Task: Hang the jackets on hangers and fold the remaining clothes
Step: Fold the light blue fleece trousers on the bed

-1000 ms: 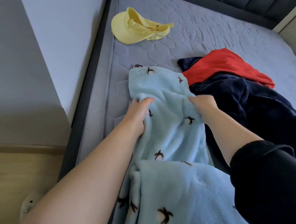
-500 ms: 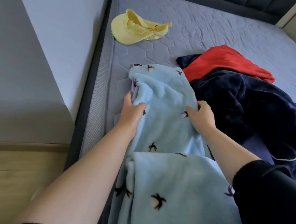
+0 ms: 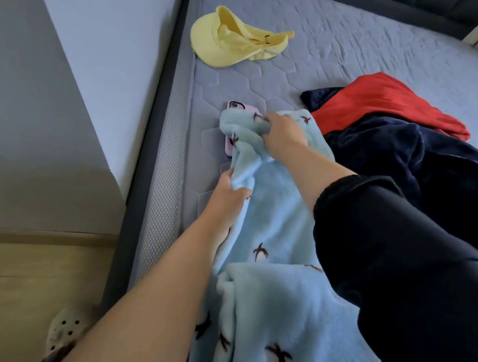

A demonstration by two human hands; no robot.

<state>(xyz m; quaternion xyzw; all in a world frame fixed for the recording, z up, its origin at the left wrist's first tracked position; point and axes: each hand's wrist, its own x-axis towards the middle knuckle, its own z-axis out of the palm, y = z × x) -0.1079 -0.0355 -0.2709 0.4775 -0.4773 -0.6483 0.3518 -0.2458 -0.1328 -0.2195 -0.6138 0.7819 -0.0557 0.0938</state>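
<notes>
Left hand is curled round the near left edge of the blue fleece. Right hand bunches its far end in closed fingers. Fleece lies along the left side of the mattress, its near part hanging toward me.

Risk: phone sits partly under the far left corner, so a pull could drag it off the bed edge.

Yellow cap lies far left, well apart. Red garment and navy garment lie right against the fleece, crowding the room I need to lay it flat.
</notes>
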